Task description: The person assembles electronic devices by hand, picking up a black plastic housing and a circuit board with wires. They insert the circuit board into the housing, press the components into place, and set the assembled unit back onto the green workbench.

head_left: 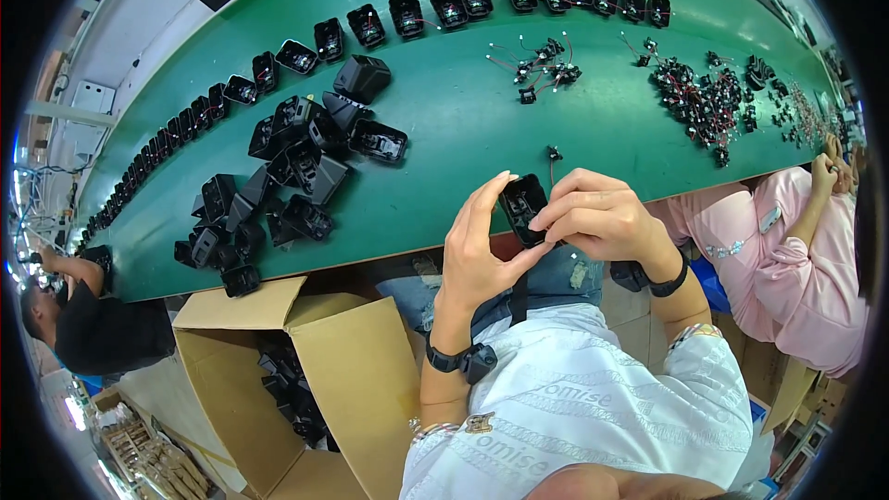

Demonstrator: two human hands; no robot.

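Note:
My left hand point(480, 245) grips a black plastic housing point(524, 206) by its side, close to the table's near edge, with the open hollow face turned up. Over the housing's right side, the fingers of my right hand point(597, 218) are pinched together at its lower inside. Whatever they hold is hidden behind the fingertips. Just beyond my hands a small black part with a wire point(554, 156) lies on the green table point(444, 120).
To the left is a heap of black housings point(301, 162). A row of housings point(406, 16) curves along the far side. Wired parts point(546, 65) and a bigger pile point(699, 97) lie rightward. An open carton point(356, 380) stands below; people sit at both sides.

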